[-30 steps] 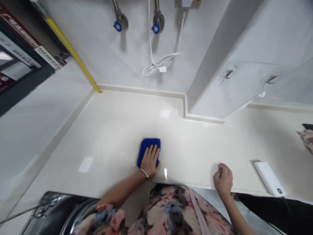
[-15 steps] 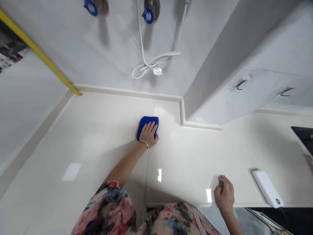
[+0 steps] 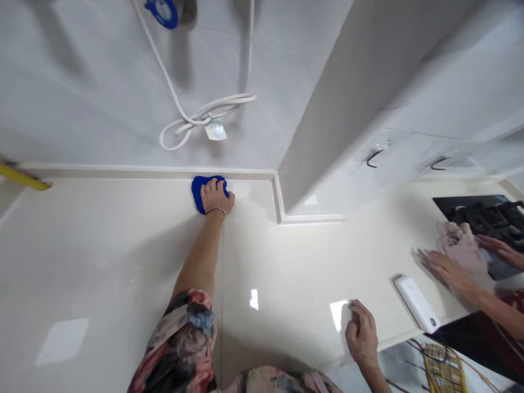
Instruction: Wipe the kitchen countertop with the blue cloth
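My left hand (image 3: 216, 195) presses a folded blue cloth (image 3: 199, 192) onto the cream countertop (image 3: 123, 262), right against the back upstand below the tiled wall. Its fingers curl over the cloth and a thin bracelet shows at the wrist. My arm is stretched far forward. My right hand (image 3: 361, 335) rests near the counter's front edge with its fingers curled in; I cannot make out anything in them.
A white power bank (image 3: 416, 303) lies at the right front of the counter. Another person's hands (image 3: 444, 268) handle a pink cloth (image 3: 462, 248) beside a black gas hob (image 3: 481, 214). A white cable (image 3: 196, 117) hangs on the wall. A boxed column (image 3: 327, 136) juts out at the right.
My left hand slid the blue cloth away from me, from mid-counter to the back wall edge. My right hand stayed at the front edge. Another person's hands came into view at the right.
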Available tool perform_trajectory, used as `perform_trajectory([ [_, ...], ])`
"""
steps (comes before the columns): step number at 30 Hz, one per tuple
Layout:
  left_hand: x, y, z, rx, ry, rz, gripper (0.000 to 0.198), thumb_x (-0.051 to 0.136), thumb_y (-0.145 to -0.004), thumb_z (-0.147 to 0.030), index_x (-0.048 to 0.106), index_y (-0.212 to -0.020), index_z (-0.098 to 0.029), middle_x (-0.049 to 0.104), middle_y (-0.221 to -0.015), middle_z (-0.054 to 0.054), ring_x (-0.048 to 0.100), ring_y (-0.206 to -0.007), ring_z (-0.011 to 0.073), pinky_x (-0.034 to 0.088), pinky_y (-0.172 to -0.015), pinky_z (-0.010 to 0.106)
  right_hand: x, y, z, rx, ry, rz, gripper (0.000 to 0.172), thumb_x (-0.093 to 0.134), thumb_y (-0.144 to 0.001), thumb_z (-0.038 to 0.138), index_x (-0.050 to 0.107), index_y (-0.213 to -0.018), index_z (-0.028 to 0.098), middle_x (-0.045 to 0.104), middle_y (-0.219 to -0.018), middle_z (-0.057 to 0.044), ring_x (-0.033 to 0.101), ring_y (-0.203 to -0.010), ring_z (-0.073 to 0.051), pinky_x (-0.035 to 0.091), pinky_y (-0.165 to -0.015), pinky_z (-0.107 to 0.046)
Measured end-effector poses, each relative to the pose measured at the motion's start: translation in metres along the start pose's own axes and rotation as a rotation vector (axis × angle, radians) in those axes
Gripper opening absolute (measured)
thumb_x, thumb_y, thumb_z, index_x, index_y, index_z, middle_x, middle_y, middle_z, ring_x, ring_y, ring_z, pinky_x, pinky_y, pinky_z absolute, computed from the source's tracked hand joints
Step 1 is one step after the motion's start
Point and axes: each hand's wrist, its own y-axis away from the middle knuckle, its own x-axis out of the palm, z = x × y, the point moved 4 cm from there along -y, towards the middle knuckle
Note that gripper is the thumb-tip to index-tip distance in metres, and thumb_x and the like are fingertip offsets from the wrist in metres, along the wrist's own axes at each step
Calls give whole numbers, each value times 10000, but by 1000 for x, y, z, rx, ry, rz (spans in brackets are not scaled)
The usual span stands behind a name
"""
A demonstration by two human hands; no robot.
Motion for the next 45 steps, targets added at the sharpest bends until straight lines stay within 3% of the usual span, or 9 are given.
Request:
perform_trajectory([
  [4,2,-5,1,10,-12,-26,618,465,-939,-411,567,-1474,-118,490,-1623,178,382,-1529,338,139,-1350,539,0,-2,1,17,-20,-8,317,476,-915,159,627,-1186,222,665,-1322,-153,621,-1285,-339,512,-1100,-625],
  [10,1,15,-4,24,-69,101,728,436,-939,-388,443,-1601,-86,381,-1725,176,272,-1618,344,114,-1347,559,3,-3,2,-19,-31,-42,343,484,-891,133,624,-1195,208,669,-1307,-146,636,-1245,-309,537,-1073,-580],
  [15,6,54,-40,83,-119,194,777,437,-939,-386,389,-1647,-71,322,-1756,169,251,-1631,356,107,-1350,541,2,-8,10,-35,-33,-64,350,496,-874,120,618,-1190,209,671,-1297,-132,633,-1237,-294,537,-1077,-544],
  [23,31,159,-150,229,-20,290,785,467,-931,-373,407,-1638,-39,330,-1751,172,244,-1637,348,95,-1370,506,3,-13,13,-32,-22,-63,362,480,-868,106,615,-1189,204,657,-1303,-145,615,-1245,-298,517,-1097,-545],
  [27,26,211,-167,214,-46,322,816,474,-931,-371,361,-1646,6,275,-1763,201,213,-1648,355,102,-1372,512,5,-15,14,-58,-36,-80,384,475,-857,92,611,-1199,200,653,-1288,-143,608,-1242,-292,518,-1090,-544],
  [32,19,291,-181,314,-64,353,814,486,-932,-369,356,-1656,-19,250,-1771,187,198,-1655,337,95,-1377,507,6,-19,16,-61,-52,-105,403,479,-829,77,608,-1190,201,651,-1282,-146,593,-1249,-287,513,-1091,-530],
  [39,35,425,-249,534,52,354,818,529,-926,-394,362,-1666,-89,292,-1764,161,217,-1649,341,158,-1365,531,6,-22,14,-59,-96,-78,405,473,-841,77,620,-1203,184,641,-1292,-173,561,-1269,-296,471,-1117,-537],
  [42,39,455,-267,604,87,373,786,535,-939,-403,401,-1645,-83,313,-1756,168,253,-1639,337,182,-1360,511,4,-21,8,-88,-109,-68,415,477,-832,92,626,-1211,170,639,-1300,-186,565,-1254,-304,468,-1106,-543],
  [45,33,465,-263,612,118,375,737,533,-951,-397,446,-1626,-114,368,-1738,137,298,-1625,313,190,-1361,489,3,-20,1,-131,-124,-65,410,497,-816,107,640,-1196,161,644,-1295,-186,580,-1238,-307,468,-1101,-531],
])
